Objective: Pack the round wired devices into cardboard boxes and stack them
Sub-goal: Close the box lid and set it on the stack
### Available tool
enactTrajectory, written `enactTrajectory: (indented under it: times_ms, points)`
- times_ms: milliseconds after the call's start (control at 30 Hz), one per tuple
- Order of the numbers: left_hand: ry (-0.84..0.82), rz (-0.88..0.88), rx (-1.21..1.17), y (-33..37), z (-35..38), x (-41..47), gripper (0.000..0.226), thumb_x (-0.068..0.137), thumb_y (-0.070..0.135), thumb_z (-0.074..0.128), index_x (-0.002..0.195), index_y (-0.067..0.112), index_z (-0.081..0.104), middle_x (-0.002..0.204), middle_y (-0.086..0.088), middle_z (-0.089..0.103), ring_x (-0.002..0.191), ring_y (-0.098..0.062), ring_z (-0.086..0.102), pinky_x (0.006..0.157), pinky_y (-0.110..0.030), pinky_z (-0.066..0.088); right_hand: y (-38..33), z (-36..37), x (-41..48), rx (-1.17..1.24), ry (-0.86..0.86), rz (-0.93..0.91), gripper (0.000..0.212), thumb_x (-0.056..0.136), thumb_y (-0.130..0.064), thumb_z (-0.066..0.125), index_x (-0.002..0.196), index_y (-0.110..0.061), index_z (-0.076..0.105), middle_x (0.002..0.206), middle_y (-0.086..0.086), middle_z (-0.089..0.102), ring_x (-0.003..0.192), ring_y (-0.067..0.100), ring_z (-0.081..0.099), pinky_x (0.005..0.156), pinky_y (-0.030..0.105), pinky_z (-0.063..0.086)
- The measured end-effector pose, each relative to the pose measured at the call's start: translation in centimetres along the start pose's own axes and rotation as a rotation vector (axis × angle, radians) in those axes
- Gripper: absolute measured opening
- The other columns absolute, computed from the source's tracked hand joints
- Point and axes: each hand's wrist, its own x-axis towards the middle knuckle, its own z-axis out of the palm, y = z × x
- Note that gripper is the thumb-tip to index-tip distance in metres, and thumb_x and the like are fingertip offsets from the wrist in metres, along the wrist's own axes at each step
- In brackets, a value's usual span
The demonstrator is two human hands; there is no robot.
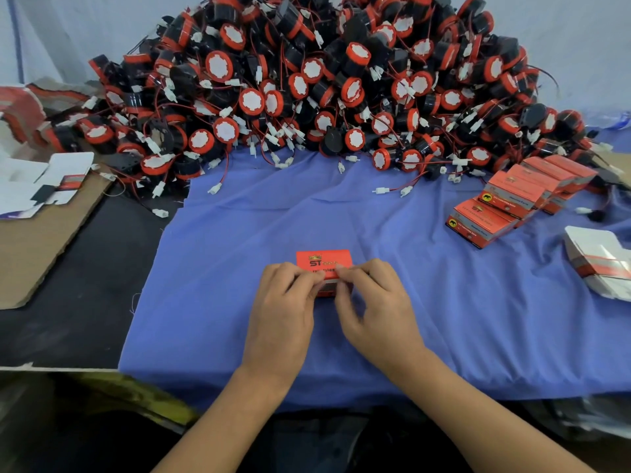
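Both hands, the left hand (283,302) and the right hand (368,302), pinch the near end of one red box (324,262) on the blue worktop (239,254). I think they are closing its flap; next it goes on the box stack (512,203) beside the pile of round devices (307,80)

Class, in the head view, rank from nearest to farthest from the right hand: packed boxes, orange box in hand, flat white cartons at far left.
1. orange box, centre, pinched by the right hand.
2. packed boxes, right.
3. flat white cartons, far left.
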Motion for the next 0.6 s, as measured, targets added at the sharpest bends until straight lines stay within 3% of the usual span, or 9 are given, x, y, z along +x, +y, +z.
enactTrajectory:
  times_ms: [167,300,467,600]
  points:
    - [-0.011,0.041,0.1,0.19,0.07,-0.1,0.001,0.094,0.011,0.072,0.094,0.01,0.072,0.089,-0.004,0.058,0.087,-0.027,0.052,0.077,-0.041,0.049,0.04,0.15,-0.01,-0.143,0.024,-0.041,0.016,0.088,-0.009,0.067,0.101,-0.009,0.076,0.087,0.002,0.064,0.075,0.026,0.058,0.066,0.043,0.051]
    - [-0.01,0.083,0.176,0.52,0.16,-0.1,0.003,0.092,0.01,0.069,0.09,0.012,0.07,0.086,-0.002,0.055,0.085,-0.026,0.049,0.071,-0.043,0.05,0.05,0.27,-0.04,-0.244,0.023,-0.078,0.011,0.085,-0.009,0.071,0.094,-0.013,0.076,0.082,0.001,0.062,0.07,0.025,0.055,0.06,0.043,0.048]
    - [-0.045,0.118,0.262,0.49,0.01,-0.44,0.01,0.094,0.01,0.065,0.1,0.014,0.072,0.086,-0.001,0.058,0.081,-0.026,0.051,0.066,-0.043,0.049,-0.12,0.26,-0.09,-0.279,0.01,-0.09,0.012,0.083,-0.009,0.072,0.094,-0.013,0.075,0.082,0.002,0.061,0.07,0.026,0.055,0.059,0.042,0.047]
    - [-0.096,0.136,0.282,0.91,-0.43,-0.79,0.029,0.097,0.014,0.046,0.109,0.012,0.072,0.089,-0.001,0.061,0.082,-0.024,0.054,0.065,-0.04,0.051,-0.36,0.17,-0.15,-0.237,-0.043,-0.067,0.013,0.083,-0.006,0.071,0.095,-0.01,0.072,0.085,0.004,0.058,0.072,0.027,0.053,0.061,0.042,0.048]
